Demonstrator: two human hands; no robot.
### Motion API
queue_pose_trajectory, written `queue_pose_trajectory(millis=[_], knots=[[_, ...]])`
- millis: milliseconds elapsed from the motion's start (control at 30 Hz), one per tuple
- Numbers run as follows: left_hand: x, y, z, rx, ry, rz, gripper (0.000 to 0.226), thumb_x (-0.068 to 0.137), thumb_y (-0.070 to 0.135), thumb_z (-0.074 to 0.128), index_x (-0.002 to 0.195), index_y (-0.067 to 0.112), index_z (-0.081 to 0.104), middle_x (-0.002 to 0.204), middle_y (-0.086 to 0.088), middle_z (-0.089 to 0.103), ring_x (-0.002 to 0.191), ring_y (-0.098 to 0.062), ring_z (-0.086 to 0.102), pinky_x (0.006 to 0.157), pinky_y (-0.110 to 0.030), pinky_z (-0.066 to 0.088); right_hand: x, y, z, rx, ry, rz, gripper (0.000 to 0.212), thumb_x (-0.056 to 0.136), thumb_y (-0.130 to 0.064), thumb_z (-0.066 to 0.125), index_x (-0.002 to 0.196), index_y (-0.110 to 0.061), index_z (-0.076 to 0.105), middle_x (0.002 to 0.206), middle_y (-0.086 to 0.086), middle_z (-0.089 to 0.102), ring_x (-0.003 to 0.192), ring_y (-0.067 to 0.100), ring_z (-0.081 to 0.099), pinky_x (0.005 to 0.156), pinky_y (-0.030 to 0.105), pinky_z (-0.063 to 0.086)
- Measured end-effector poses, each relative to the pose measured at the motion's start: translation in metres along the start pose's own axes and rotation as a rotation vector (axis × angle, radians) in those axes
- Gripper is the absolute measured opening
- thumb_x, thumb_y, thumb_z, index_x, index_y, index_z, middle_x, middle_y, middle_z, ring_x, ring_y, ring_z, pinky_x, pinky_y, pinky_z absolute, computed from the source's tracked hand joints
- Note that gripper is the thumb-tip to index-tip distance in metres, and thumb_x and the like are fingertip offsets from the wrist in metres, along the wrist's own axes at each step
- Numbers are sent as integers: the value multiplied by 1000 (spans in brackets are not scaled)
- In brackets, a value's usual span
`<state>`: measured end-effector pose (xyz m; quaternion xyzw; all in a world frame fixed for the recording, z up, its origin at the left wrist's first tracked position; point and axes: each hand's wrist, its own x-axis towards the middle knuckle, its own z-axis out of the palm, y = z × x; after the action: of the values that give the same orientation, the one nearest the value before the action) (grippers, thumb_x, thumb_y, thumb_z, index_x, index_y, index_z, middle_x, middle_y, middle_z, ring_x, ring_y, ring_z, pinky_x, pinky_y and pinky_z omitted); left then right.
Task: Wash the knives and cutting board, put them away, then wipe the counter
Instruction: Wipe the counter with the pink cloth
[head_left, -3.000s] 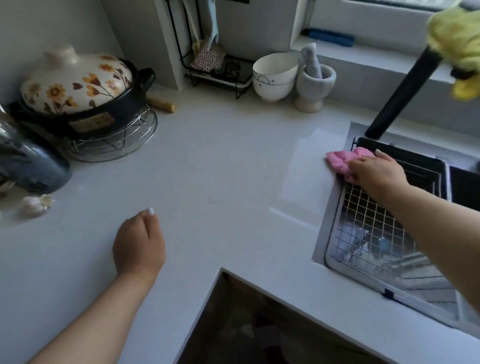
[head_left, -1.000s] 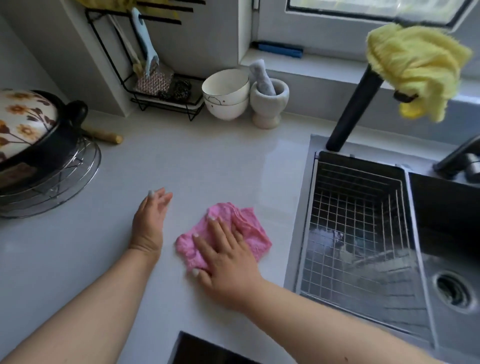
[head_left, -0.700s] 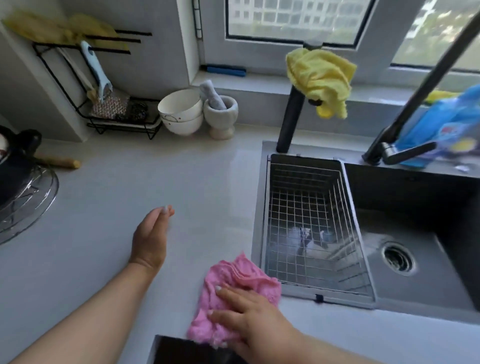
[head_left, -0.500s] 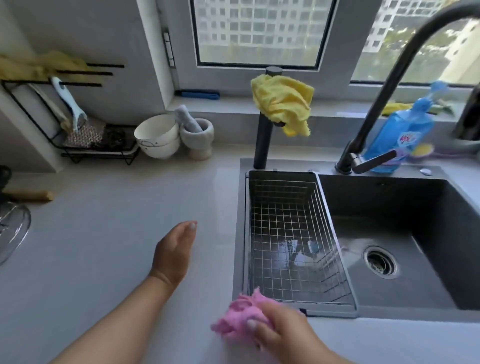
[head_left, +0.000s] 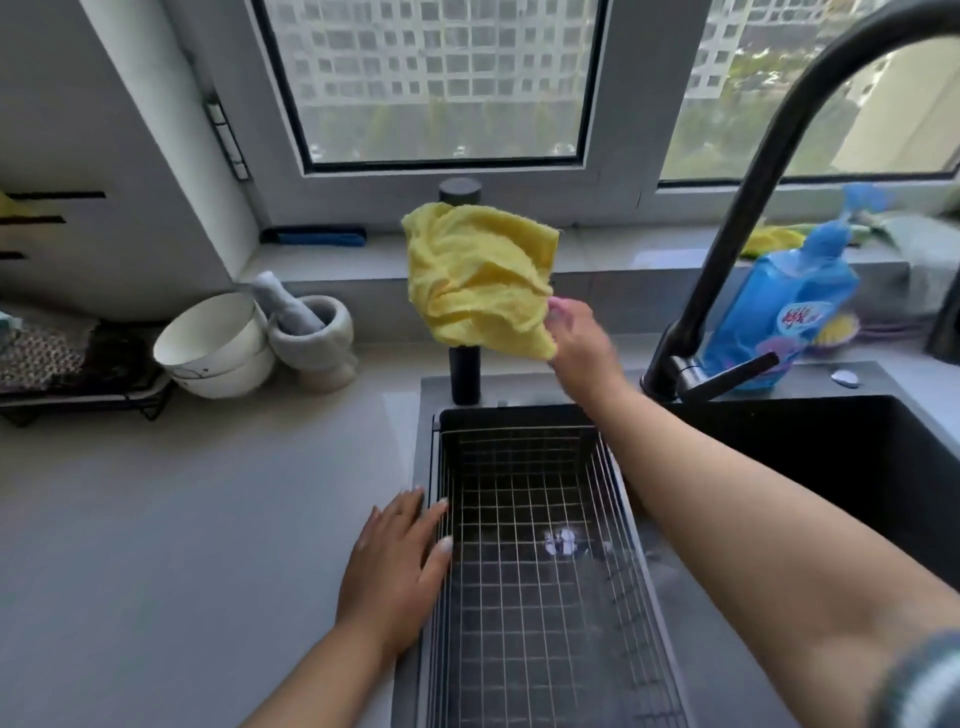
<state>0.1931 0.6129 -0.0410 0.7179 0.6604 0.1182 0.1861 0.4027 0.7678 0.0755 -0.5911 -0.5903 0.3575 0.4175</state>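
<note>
My right hand is raised over the sink, its fingers closed at the right edge of a yellow cloth that hangs on a black post. A sliver of the pink cloth shows at my fingertips; the rest is hidden behind the yellow cloth. My left hand lies flat and open on the grey counter, fingertips at the sink rim. No knife or cutting board is in view.
A wire basket sits in the left part of the dark sink. A black tap arches at the right, with a blue soap bottle behind it. White bowls, a stone mortar and a black rack stand at the back left.
My right hand lifted the pink cloth off the counter and rose to the yellow cloth on the post. My left hand slid right to the sink rim. The view swung right and up.
</note>
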Motion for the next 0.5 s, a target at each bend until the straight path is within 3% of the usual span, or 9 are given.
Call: queue_pose_trajectory(millis=[100,200,267,367,500], knots=[[1,0,3,96,17,-10,75,78,66,-3,147,45,18,158,18,5,145,-1,-2,118,-25,-6,27,26,25,-291,-273,52,60,95,-26,56,147,-16,29,137,-2,48,123,20,49,103,29,38],[4,0,3,97,21,-28,74,76,63,-4,145,48,17,158,19,6,141,5,-4,118,-25,-5,27,60,50,-749,-523,16,57,99,-48,34,150,-28,24,155,6,29,141,29,28,115,41,23],[5,0,2,100,16,-35,72,76,62,-3,145,48,17,157,19,7,141,5,-3,119,-26,-4,30,75,50,-882,-500,-49,56,97,-58,24,149,-37,23,158,2,23,144,28,21,117,48,14],[5,1,3,117,8,-37,73,76,60,-5,145,48,15,156,21,3,141,5,-6,118,-24,-7,39,97,27,-894,-411,-43,56,95,-61,19,148,-43,18,160,-2,11,147,28,10,117,55,6],[5,1,5,108,21,-41,72,79,59,-3,146,46,20,156,20,7,141,5,-4,118,-25,-6,44,125,-15,-925,-288,117,59,96,-59,19,151,-36,12,161,-1,5,148,30,6,118,50,7]])
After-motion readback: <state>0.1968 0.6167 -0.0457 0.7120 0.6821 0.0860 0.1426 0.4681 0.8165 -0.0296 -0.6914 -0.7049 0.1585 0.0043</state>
